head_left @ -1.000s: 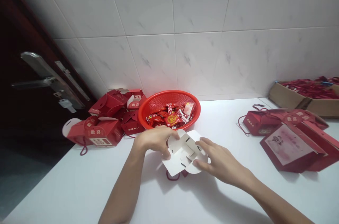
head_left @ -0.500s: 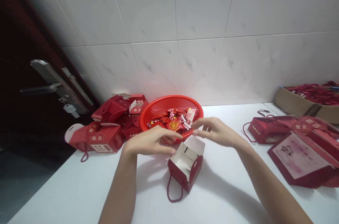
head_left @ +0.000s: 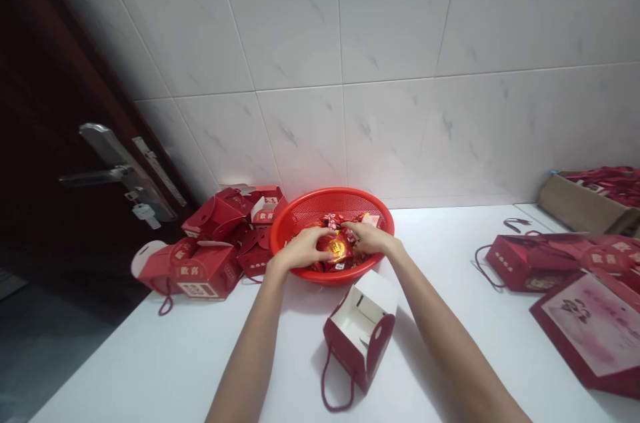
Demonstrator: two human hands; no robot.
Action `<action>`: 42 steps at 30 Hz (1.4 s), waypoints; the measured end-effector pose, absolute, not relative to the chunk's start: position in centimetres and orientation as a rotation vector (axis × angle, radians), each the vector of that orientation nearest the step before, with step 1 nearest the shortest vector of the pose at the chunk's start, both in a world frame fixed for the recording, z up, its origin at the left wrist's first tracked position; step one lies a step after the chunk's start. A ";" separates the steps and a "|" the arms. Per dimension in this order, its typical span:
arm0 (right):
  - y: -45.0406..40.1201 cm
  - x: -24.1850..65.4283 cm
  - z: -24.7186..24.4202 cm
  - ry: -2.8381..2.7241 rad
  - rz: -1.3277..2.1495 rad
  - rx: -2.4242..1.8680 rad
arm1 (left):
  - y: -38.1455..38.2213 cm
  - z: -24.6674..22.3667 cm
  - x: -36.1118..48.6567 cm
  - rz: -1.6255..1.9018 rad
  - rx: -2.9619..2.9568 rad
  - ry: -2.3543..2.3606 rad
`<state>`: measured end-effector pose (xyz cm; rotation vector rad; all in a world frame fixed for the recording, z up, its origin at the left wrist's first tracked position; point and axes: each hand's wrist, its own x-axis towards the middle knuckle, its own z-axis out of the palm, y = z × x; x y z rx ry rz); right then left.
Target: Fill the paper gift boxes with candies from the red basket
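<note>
Both my hands reach into a red plastic basket (head_left: 333, 193) of small wrapped sweets. My left hand (head_left: 305, 248) is at the left of the heap, thumb and fingers apart beside a red packet with a gold print (head_left: 339, 250). On the other side of that packet, my right hand (head_left: 369, 238) dips in with its fingers apart and their tips partly hidden among the wrappers. Neither hand visibly grips anything. In front of the basket stands an open dark red gift box (head_left: 350, 356), white inside, with its lid flap up and a cord handle (head_left: 336, 406) lying on the table.
Several red gift boxes (head_left: 207, 269) are piled left of the basket. More boxes (head_left: 530, 263) stand at the right, near a cardboard carton (head_left: 580, 206) of dark red items. A tiled wall (head_left: 300, 136) backs the white table (head_left: 200, 343); a dark door (head_left: 45, 143) is at the left.
Both hands have moved forward from above the open gift box down into the basket of sweets. The box still stands in front of the basket. The view has shifted slightly.
</note>
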<state>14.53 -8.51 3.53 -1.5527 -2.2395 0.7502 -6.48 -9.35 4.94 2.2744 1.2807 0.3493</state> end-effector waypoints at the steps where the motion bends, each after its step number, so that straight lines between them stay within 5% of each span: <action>1: -8.3 14.4 3.3 -2.255 0.757 -1.538 | -9.0 4.6 -6.2 0.295 2.292 1.296; 9: -8.1 15.0 2.7 -2.068 0.727 -1.554 | -7.0 3.9 -6.0 0.219 2.297 1.480; 16: -8.1 15.1 2.4 -1.886 0.769 -1.477 | -6.2 3.8 -7.3 0.712 2.146 1.767; 23: -7.9 15.1 2.2 -1.980 0.889 -1.378 | -5.4 3.2 -7.3 1.104 1.999 1.351; 34: -7.7 15.4 1.8 -1.614 0.710 -1.449 | -6.0 3.8 -6.8 1.058 1.940 1.303; 42: -9.1 14.2 3.4 -1.821 0.399 -0.970 | -6.4 3.5 -5.0 1.018 1.780 1.193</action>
